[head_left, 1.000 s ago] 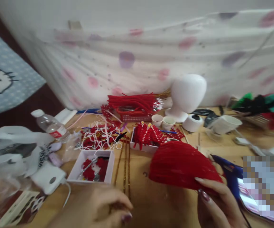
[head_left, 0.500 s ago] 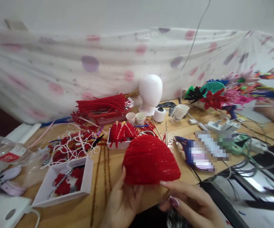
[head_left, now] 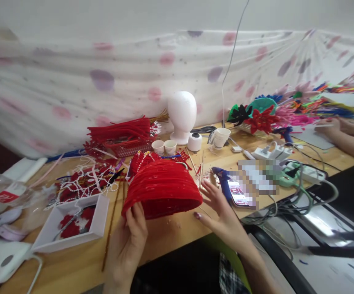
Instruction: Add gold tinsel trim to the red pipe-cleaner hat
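Observation:
A red, ribbed, dome-shaped piece (head_left: 161, 183) is tilted above the wooden table, its hollow underside partly showing. My left hand (head_left: 131, 232) grips its lower left rim, with the fingers at the edge. Just off its right side, my right hand (head_left: 220, 214) is spread and holds nothing. Behind the piece, a box of red strips with pearl beads (head_left: 146, 157) is partly hidden. A blue glue gun (head_left: 222, 181) and a lit phone (head_left: 241, 194) lie to the right of my right hand.
A white foam head (head_left: 182, 116) stands at the back beside a thread spool (head_left: 194, 142) and paper cups (head_left: 221, 137). At left are an open white box (head_left: 69, 241) and a bottle (head_left: 3, 192). Power strips (head_left: 305, 171) and another person's arms (head_left: 348, 134) are at right.
The red piece has tipped up and shifted left, showing its underside. My left hand now grips its left rim. My right hand has moved off its lower edge and opened. The view has shifted right.

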A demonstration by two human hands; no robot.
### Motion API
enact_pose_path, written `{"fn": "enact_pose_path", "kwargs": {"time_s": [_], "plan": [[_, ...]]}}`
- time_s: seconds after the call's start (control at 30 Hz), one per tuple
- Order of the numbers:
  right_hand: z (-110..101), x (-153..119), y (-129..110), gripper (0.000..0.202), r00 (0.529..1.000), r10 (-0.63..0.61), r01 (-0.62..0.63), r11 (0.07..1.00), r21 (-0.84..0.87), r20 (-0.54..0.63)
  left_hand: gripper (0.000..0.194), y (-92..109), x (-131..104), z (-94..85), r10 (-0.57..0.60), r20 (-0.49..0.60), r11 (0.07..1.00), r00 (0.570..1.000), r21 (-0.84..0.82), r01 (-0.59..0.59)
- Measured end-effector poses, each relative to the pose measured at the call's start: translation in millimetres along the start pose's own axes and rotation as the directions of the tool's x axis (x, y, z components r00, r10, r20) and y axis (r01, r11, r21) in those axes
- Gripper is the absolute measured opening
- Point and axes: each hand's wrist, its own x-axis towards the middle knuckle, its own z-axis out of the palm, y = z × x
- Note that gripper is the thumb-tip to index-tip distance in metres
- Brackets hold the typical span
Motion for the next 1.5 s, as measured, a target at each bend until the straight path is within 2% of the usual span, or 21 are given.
{"fn": "enact_pose_path", "kwargs": {"time_s": [0.17, 0.27, 0.33, 0.37, 0.4, 0.43, 0.47, 0.5, 0.6, 0.73, 0.8, 0.9, 1.0, 1.07, 1.13, 1.17, 1.23, 1.33, 1.4, 1.47, 1.5], "plan": [[38.9, 27.6, 10.8, 0.038, 0.959, 0.271, -0.284, 0.910, 0.302, 0.087, 0.046, -6.7, -6.0, 45.9, 0.072, 0.097, 0.980, 0.993, 0.179, -0.089], [44.6, 37.3, 8.3, 0.028, 0.935, 0.341, -0.352, 0.869, 0.347, 0.094, 0.043, -0.9, -8.8, 50.6, 0.023, 0.265, 0.874, 0.964, 0.463, -0.148], [41.3, 42.7, 3.5, 0.025, 0.929, 0.359, -0.365, 0.861, 0.355, 0.086, 0.039, 4.9, -6.2, 39.8, 0.103, 0.324, 0.698, 0.940, 0.649, -0.301], [38.7, 45.1, 0.6, 0.024, 0.927, 0.367, -0.371, 0.859, 0.354, 0.082, 0.036, 7.6, -2.8, 33.0, 0.240, 0.358, 0.579, 0.902, 0.693, -0.429], [36.0, 47.5, -2.4, 0.024, 0.924, 0.375, -0.378, 0.857, 0.349, 0.079, 0.037, 9.7, 2.0, 27.2, 0.412, 0.398, 0.448, 0.820, 0.695, -0.563], [33.6, 49.8, -5.4, 0.023, 0.920, 0.383, -0.386, 0.857, 0.342, 0.078, 0.041, 11.3, 7.8, 23.2, 0.509, 0.441, 0.324, 0.739, 0.698, -0.639], [31.6, 52.1, -8.3, 0.023, 0.917, 0.392, -0.395, 0.857, 0.331, 0.081, 0.048, 12.3, 14.4, 21.7, 0.540, 0.474, 0.232, 0.695, 0.710, -0.665], [30.2, 54.5, -11.1, 0.022, 0.913, 0.400, -0.405, 0.857, 0.319, 0.085, 0.057, 12.9, 21.4, 22.9, 0.533, 0.504, 0.168, 0.679, 0.724, -0.669], [28.8, 61.5, -18.2, 0.024, 0.902, 0.418, -0.431, 0.861, 0.269, 0.106, 0.074, 15.4, 43.3, 37.7, 0.401, 0.601, 0.005, 0.692, 0.754, -0.657], [29.5, 69.5, -21.7, 0.030, 0.904, 0.408, -0.425, 0.887, 0.179, 0.124, 0.048, 25.8, 71.5, 59.5, 0.367, 0.771, -0.377, 0.521, 0.635, -0.675], [29.4, 73.1, -20.6, 0.024, 0.918, 0.380, -0.393, 0.910, 0.135, 0.112, 0.041, 31.0, 81.9, 64.5, 0.384, 0.786, -0.428, 0.484, 0.616, -0.662], [27.3, 80.1, -19.6, 0.026, 0.954, 0.293, -0.298, 0.950, 0.090, 0.064, 0.045, 33.6, 88.6, 66.1, 0.407, 0.801, -0.418, 0.440, 0.591, -0.690], [22.9, 89.9, -21.8, 0.052, 0.987, 0.159, -0.162, 0.981, 0.105, 0.035, 0.049, 30.9, 86.6, 64.1, 0.388, 0.847, -0.401, 0.364, 0.510, -0.761], [19.7, 96.9, -23.4, 0.074, 0.993, 0.038, -0.064, 0.968, 0.242, 0.110, 0.053, 28.1, 84.0, 61.1, 0.359, 0.878, -0.386, 0.317, 0.449, -0.805], [17.5, 103.5, -23.6, 0.090, 0.970, -0.118, 0.000, 0.871, 0.491, 0.210, 0.059, 25.9, 81.7, 56.7, 0.336, 0.890, -0.318, 0.310, 0.417, -0.852], [17.2, 106.7, -23.4, 0.093, 0.954, -0.190, 0.008, 0.789, 0.615, 0.231, 0.064, 25.3, 80.7, 54.1, 0.320, 0.885, -0.224, 0.338, 0.418, -0.881], [19.3, 113.6, -23.2, 0.087, 0.954, -0.238, 0.009, 0.627, 0.779, 0.181, 0.077, 25.5, 78.7, 49.5, 0.240, 0.862, 0.115, 0.448, 0.433, -0.894], [29.5, 126.7, -24.5, 0.067, 0.987, -0.155, 0.049, 0.519, 0.853, 0.037, 0.086, 29.3, 79.0, 48.5, 0.128, 0.818, 0.674, 0.561, 0.343, -0.654], [39.0, 137.1, -24.9, 0.055, 0.992, -0.123, 0.085, 0.503, 0.860, -0.025, 0.071, 33.0, 85.1, 53.4, 0.148, 0.729, 0.856, 0.669, 0.245, -0.456], [47.1, 147.4, -23.5, 0.049, 0.991, -0.120, 0.106, 0.493, 0.863, -0.053, 0.049, 35.9, 96.8, 60.3, 0.132, 0.604, 0.918, 0.786, 0.225, -0.327], [49.8, 152.0, -22.1, 0.047, 0.991, -0.119, 0.111, 0.488, 0.866, -0.061, 0.041, 36.7, 103.9, 63.3, 0.102, 0.564, 0.925, 0.819, 0.248, -0.287]]}}
